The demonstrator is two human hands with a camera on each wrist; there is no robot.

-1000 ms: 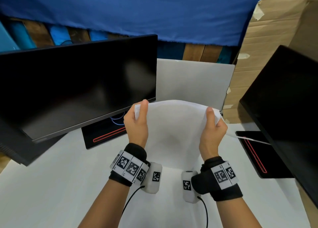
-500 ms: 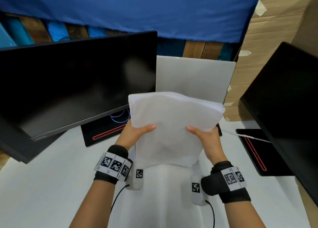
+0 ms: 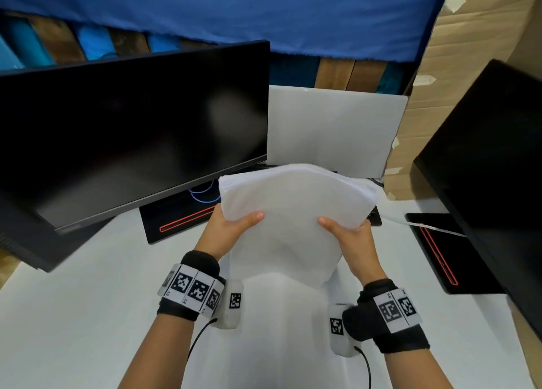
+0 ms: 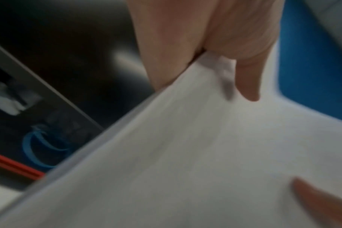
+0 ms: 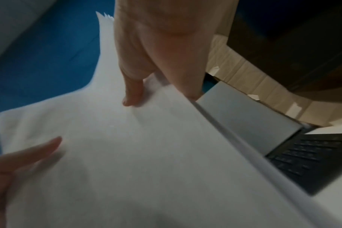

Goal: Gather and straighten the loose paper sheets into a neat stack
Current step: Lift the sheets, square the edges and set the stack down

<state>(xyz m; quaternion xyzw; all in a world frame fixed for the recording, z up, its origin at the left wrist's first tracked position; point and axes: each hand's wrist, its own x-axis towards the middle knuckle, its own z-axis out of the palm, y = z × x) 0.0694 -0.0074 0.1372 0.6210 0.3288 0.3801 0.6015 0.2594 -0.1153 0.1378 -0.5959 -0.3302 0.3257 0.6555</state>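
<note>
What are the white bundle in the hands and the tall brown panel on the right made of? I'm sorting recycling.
The bundle looks like thin matte paper: it bows between the left hand and right hand, with fanned sheet edges. The panel looks like plain corrugated cardboard, with creases and tape scraps.

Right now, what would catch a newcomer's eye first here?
The bowed stack of white paper held up mid-frame, the left hand and the right hand each gripping a side edge. Next, the big dark monitor at left, then a second one at right.
</note>
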